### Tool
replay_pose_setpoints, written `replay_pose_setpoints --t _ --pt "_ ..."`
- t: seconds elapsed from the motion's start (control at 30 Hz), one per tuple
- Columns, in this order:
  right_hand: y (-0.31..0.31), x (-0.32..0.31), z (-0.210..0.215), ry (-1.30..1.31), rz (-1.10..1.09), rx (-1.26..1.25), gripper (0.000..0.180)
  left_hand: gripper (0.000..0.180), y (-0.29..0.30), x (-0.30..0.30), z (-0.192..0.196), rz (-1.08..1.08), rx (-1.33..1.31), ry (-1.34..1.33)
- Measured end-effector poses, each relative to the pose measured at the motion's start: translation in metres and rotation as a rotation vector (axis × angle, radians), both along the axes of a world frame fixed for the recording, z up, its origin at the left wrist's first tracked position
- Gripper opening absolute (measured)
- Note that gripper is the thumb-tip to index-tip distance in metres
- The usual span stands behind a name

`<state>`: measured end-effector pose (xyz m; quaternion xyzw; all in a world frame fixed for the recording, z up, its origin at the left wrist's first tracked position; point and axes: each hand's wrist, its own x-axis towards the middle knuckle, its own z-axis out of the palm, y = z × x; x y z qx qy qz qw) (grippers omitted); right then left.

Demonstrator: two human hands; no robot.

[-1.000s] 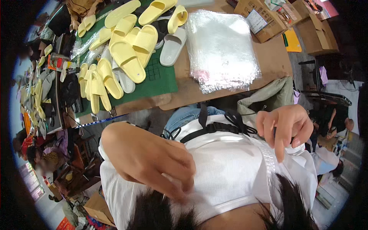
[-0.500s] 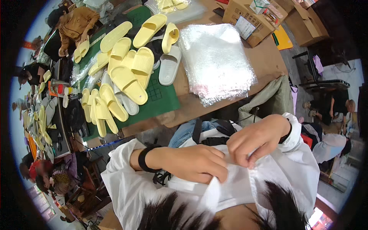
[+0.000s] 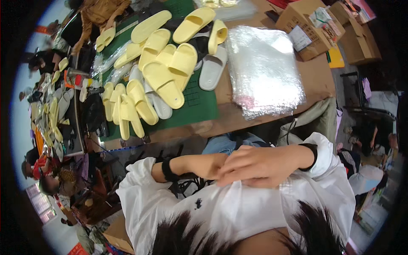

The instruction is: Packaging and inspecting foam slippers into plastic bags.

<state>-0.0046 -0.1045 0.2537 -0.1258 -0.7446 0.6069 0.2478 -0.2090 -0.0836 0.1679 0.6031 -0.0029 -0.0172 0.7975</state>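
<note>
Both hands meet in front of the white shirt [image 3: 255, 208] that I wear. My right hand [image 3: 255, 165] lies across the front of my left hand [image 3: 208, 165], its fingers bent and pressed together. A fold of the shirt rises to the underside of the right fingers, but what they grip is hidden. The fingers of the left hand are covered by the right one. Beyond them on the table, several yellow slippers [image 3: 163, 85] lie piled with grey slippers [image 3: 212, 68] on a green mat [image 3: 199, 108]. A stack of clear plastic bags [image 3: 265, 70] is beside the pile.
Cardboard boxes [image 3: 312, 32] stand at the table's far right. A grey-green cloth [image 3: 314, 119] hangs by the right table edge [image 3: 327, 87]. Other people sit around, one in a brown top [image 3: 100, 12] handling yellow slippers at the far left. A black chair [image 3: 369, 112] is at the right.
My hands were apart, each pinching the shirt front; now they are together, the right moved left over the left. The view has shifted, so the table sits further right and higher.
</note>
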Motion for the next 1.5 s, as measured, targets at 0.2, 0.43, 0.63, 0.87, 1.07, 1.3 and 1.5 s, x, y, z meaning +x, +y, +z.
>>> replay_pose_setpoints --t 0.2,0.43,0.63,0.87,1.07,1.3,1.5 --pt "-0.012 0.005 -0.007 -0.104 0.105 0.006 0.024 0.027 -0.004 -0.007 0.013 -0.123 0.112 0.26" --pt "-0.015 0.023 -0.008 -0.117 0.186 -0.038 0.017 0.017 -0.061 -0.036 0.004 0.276 0.574 0.143" --pt "-0.005 0.047 -0.019 -0.004 0.332 -0.346 0.014 0.026 -0.059 -0.048 -0.022 0.52 -0.269 0.657" --pt "0.0 0.065 -0.028 -0.068 0.475 -0.529 0.018 0.027 -0.122 -0.047 -0.043 0.525 -0.361 0.776" --pt "0.009 0.08 -0.043 -0.114 0.427 -0.442 0.019 0.031 -0.173 -0.025 -0.032 0.461 -0.02 0.851" --pt "0.024 0.074 -0.089 -0.329 0.215 -0.539 0.014 0.014 -0.196 -0.011 -0.056 0.788 0.267 0.828" --pt "0.07 0.059 -0.181 -0.367 -0.037 -0.344 0.012 0.012 -0.164 -0.012 -0.102 0.674 0.38 0.766"
